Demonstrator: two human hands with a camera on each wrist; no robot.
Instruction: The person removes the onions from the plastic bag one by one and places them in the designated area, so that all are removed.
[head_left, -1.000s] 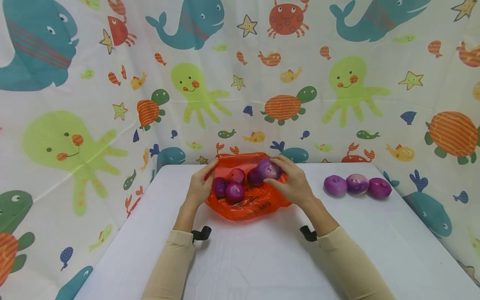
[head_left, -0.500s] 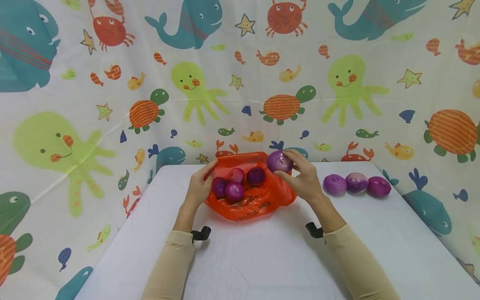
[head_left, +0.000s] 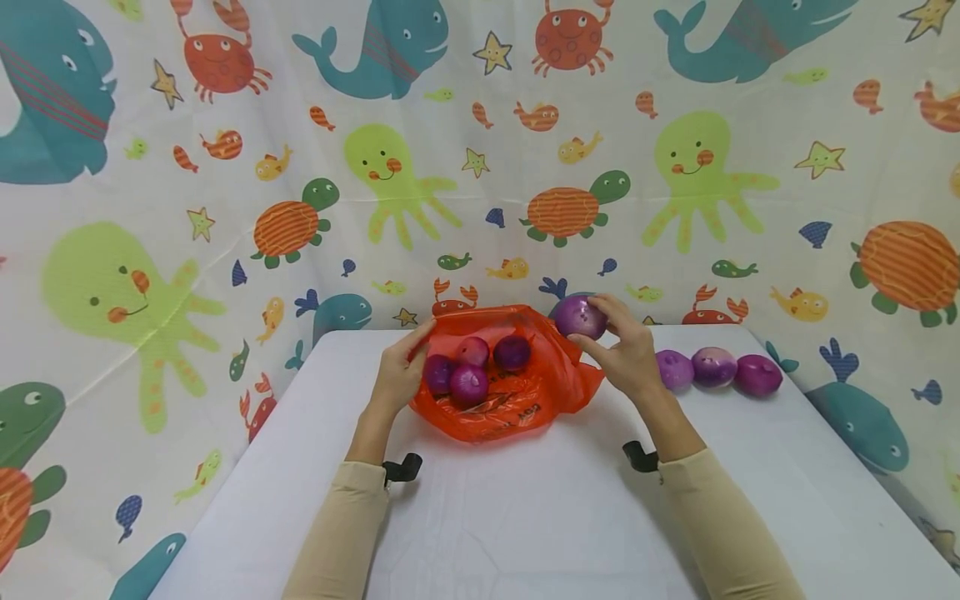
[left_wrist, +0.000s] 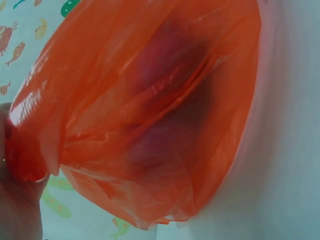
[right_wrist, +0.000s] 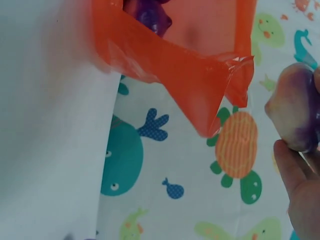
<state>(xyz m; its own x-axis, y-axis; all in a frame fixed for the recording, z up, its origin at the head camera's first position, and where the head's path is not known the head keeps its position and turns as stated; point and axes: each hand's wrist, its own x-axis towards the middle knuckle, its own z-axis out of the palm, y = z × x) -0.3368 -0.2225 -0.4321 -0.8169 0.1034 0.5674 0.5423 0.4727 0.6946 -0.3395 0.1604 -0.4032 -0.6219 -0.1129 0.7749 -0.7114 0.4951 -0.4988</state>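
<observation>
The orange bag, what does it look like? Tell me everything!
The orange bag is thin, shiny, crinkly plastic with some dark print on its front. It lies on the white table, mouth open. Four purple onions sit inside. The left hand grips its left edge.

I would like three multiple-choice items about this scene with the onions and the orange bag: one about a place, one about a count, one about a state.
1. Where is the onion that the right hand holds?
A. inside the orange bag
B. in the air beside the bag's right edge
C. on the table in the row

2. How many onions show inside the orange bag?
A. four
B. one
C. seven

3. What does the left hand do?
A. lies flat on the table
B. holds an onion
C. grips the bag's left edge

Answers: 1 B, the held onion is raised outside the bag. 2 A, four lie in its mouth. 3 C, its fingers hold the orange plastic.
</observation>
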